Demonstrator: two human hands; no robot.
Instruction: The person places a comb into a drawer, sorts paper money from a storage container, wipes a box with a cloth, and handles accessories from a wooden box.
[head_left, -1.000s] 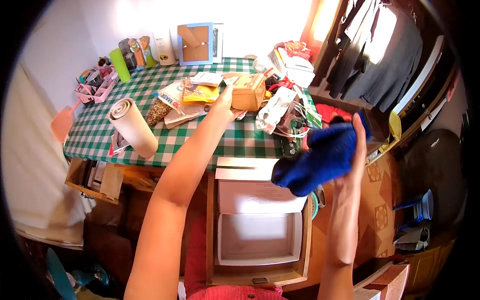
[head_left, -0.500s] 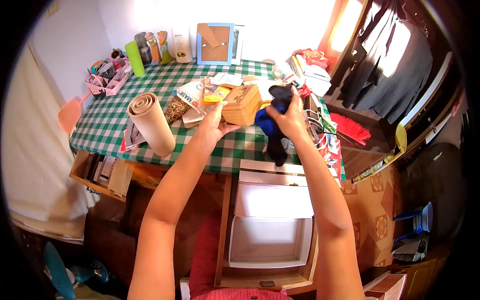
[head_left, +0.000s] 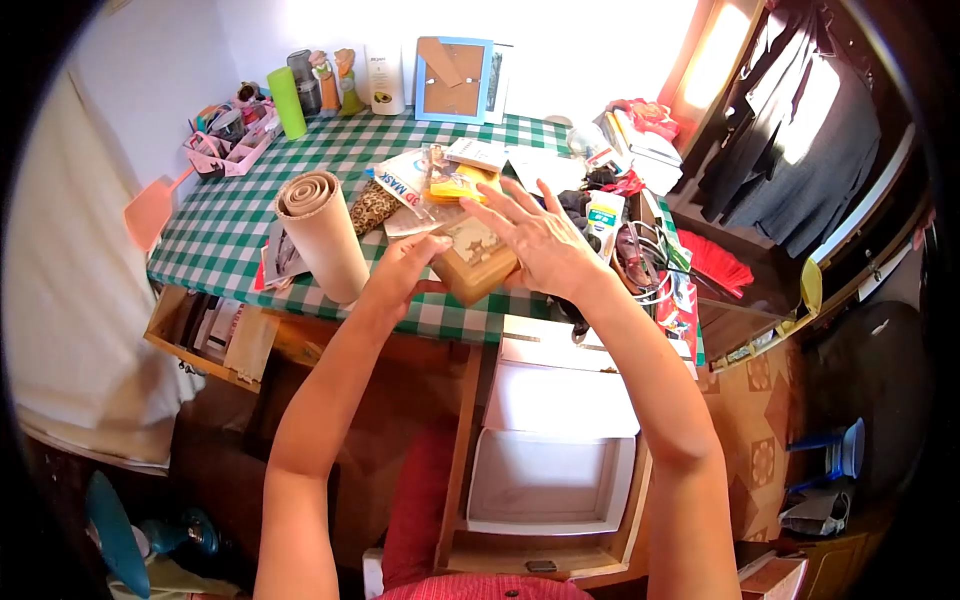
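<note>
My left hand (head_left: pixel 403 272) grips the left side of a small wooden box (head_left: pixel 470 283), its thumb along the top edge. The box has a patterned lid and is tilted above the front of the table. My right hand (head_left: pixel 540 240) is at the box's right side, fingers spread over the lid; whether it presses on the box is hard to tell. Behind the box are a yellow packet (head_left: pixel 455 187) and a 3D mask packet (head_left: pixel 405 172). Part of a black cloth (head_left: pixel 574 203) shows beyond my right hand, the rest hidden.
A rolled tan sheet (head_left: pixel 325 245) stands on the green checked tablecloth (head_left: pixel 225 240). Below, an open drawer (head_left: pixel 525 557) holds a white box (head_left: pixel 550 480). Cables (head_left: pixel 650 245) and a white-green tube (head_left: pixel 603 218) lie right. A blue picture frame (head_left: pixel 453 80) stands at the back.
My right hand has let go of the black and blue cloth and moved left over the wooden box. The box has come lower and nearer, with its lid turned up.
</note>
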